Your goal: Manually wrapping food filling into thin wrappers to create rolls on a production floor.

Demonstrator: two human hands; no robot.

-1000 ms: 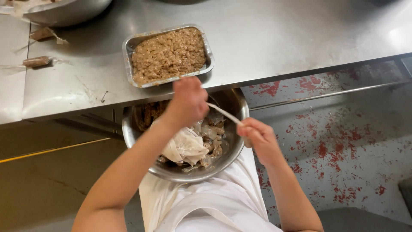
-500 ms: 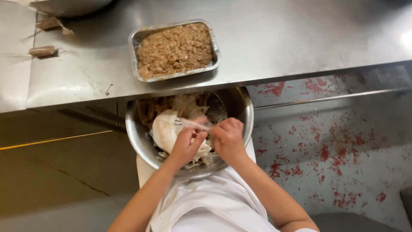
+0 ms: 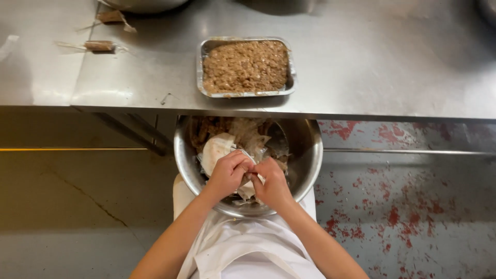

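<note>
A pale wrapper (image 3: 247, 166) is being pinched over the steel bowl (image 3: 310, 155) by the left hand (image 3: 226, 175) and right hand (image 3: 271, 182), both clenched on it, while the foil tray of filling (image 3: 245, 66) sits nearly full.

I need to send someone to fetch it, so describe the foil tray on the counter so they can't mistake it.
Start at the long steel counter. Near its front edge, just above the round metal bowl the person holds in their lap, sits the foil tray. It is the only rectangular container there, shallow, and filled level with brown crumbly minced filling.
</note>
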